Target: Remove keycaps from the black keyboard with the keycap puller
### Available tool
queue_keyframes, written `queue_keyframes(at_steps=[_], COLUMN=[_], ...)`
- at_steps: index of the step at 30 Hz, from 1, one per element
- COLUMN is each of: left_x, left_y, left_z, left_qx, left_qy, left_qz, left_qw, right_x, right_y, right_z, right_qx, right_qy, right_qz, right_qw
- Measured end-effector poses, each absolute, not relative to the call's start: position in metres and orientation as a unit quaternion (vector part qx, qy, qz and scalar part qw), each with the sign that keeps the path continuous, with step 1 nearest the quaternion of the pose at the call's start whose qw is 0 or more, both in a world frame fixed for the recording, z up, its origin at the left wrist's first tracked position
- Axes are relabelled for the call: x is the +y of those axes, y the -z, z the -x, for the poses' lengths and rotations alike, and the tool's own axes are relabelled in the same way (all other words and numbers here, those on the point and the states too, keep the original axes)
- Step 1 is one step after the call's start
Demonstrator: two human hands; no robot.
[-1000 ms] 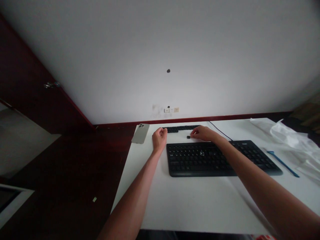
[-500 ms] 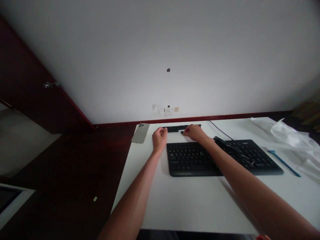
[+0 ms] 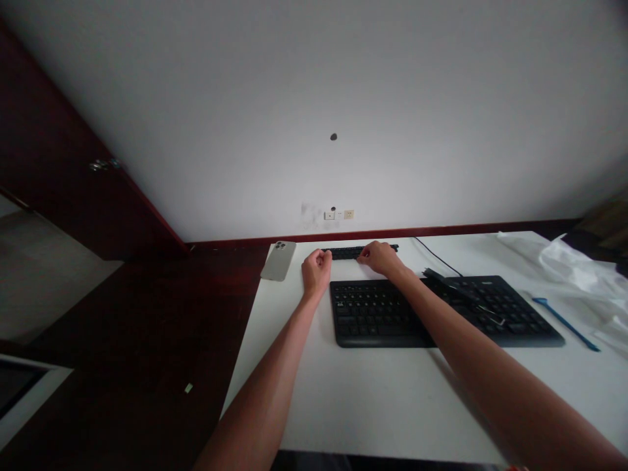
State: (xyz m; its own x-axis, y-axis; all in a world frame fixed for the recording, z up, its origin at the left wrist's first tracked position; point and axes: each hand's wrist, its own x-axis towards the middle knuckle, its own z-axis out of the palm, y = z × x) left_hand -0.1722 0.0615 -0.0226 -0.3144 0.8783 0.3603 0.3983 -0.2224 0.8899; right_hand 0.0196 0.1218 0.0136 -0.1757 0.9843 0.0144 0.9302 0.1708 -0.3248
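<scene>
A row of loose black keycaps [image 3: 346,253] lies along the table's far side. My right hand [image 3: 381,257] is closed in a pinch at the row's near edge; its fingertips are on a black keycap, mostly hidden by the fingers. My left hand [image 3: 316,269] rests at the row's left end with its fingers curled in; what they hold, if anything, is hidden. Below both hands lies a black keyboard [image 3: 373,330], with my right forearm crossing over it. On the keyboard's right half rests a dark tool with a wire loop [image 3: 483,311].
A grey phone [image 3: 278,261] lies at the table's far left corner. To the right are a blue pry tool [image 3: 566,324] and crumpled white plastic [image 3: 572,265]. The keyboard's cable [image 3: 436,255] runs toward the wall. The white table [image 3: 373,405] ends at a near edge.
My right hand has brought the small black keycap up against the row; before, it was apart from the row on the near side. My left hand has stayed nearly still.
</scene>
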Motion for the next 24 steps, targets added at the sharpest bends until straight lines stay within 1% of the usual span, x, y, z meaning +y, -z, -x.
queue_keyframes(at_steps=[9, 14, 17, 19, 21, 24], left_x=[0.061, 0.063, 0.064, 0.063, 0.062, 0.062], left_y=[0.022, 0.025, 0.026, 0.025, 0.024, 0.023], left_z=[0.172, 0.173, 0.173, 0.173, 0.173, 0.173], left_qx=[0.575, 0.579, 0.585, 0.588, 0.587, 0.582], left_qy=[-0.566, -0.56, -0.557, -0.556, -0.556, -0.56], left_qz=[-0.551, -0.553, -0.55, -0.549, -0.549, -0.552], left_qw=[0.212, 0.213, 0.211, 0.211, 0.213, 0.208], right_x=[0.124, 0.117, 0.102, 0.089, 0.073, 0.05], right_y=[-0.01, -0.021, -0.037, -0.05, -0.06, -0.067], right_z=[-0.02, -0.025, -0.043, -0.062, -0.083, -0.109], right_qx=[-0.753, -0.76, -0.778, -0.807, -0.824, -0.822], right_qy=[-0.121, -0.129, -0.133, -0.14, -0.153, -0.181], right_qz=[0.636, 0.626, 0.6, 0.557, 0.53, 0.529], right_qw=[0.115, 0.121, 0.133, 0.139, 0.13, 0.105])
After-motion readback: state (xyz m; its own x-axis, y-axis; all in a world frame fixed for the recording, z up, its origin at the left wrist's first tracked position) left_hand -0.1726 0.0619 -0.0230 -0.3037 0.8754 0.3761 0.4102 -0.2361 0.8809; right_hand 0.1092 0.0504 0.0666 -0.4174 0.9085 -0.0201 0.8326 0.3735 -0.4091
